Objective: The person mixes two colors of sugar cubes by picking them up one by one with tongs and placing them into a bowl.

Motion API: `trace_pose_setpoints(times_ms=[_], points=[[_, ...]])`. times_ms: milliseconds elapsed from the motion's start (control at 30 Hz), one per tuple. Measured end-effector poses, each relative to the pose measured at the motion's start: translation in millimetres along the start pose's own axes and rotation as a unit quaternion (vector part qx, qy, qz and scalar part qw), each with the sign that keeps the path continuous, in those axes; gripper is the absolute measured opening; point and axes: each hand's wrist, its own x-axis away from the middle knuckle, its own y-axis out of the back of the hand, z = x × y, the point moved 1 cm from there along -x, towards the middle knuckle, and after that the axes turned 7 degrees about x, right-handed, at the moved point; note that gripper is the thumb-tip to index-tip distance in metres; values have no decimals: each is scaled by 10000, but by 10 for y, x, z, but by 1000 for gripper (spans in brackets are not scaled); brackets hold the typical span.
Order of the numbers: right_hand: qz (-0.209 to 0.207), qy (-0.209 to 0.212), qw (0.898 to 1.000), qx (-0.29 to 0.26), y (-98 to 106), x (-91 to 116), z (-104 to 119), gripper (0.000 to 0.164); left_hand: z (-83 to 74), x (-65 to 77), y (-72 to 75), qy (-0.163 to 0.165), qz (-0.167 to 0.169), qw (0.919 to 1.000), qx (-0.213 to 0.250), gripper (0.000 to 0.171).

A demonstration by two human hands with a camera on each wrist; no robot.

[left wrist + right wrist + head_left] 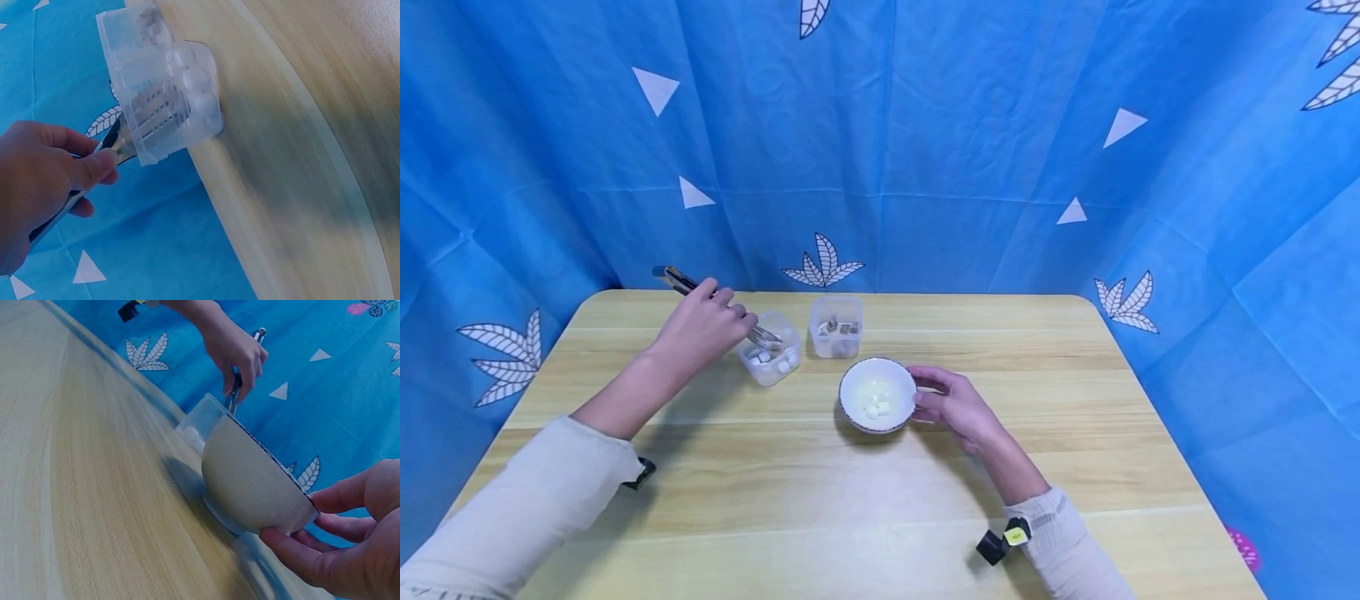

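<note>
In the head view my left hand [706, 321] grips metal tongs with dark handles and slotted ends. The slotted end [159, 112] reaches into a clear plastic tub [767, 377] that holds several small white chunks [784, 367]. My right hand [953, 406] holds the side of a white bowl [856, 392] with a dark rim, thumb and fingers at its edge. A few white pieces [877, 410] lie at the bottom of the bowl. From the right wrist view, the bowl's outer wall [250, 481] hides part of the tub.
A second clear tub [837, 304] with small brownish pieces stands at the back, right of the first. Everything rests on a light wooden table [820, 508]. A blue patterned curtain [925, 150] hangs behind the table and along both sides.
</note>
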Motion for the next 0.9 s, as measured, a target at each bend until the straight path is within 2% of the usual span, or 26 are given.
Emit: trace_pose_setpoints(times_ms=[233,500,633,833,900], points=[[58,12,10000,-26,-3,0,-6,53,11,17,-5,12,-55,10000,-19,25],[27,-8,10000,11,-6,5,7,53,26,65,12,238,-153,9996,74,28],[-9,-28,10000,37,-13,2,19,52,18,121,27,448,-271,9984,192,25],[15,-10,10000,48,-9,-7,10,52,-13,209,58,757,-100,9963,389,29],[7,-8,10000,45,-6,-7,7,52,-24,237,65,825,-153,9956,421,29]])
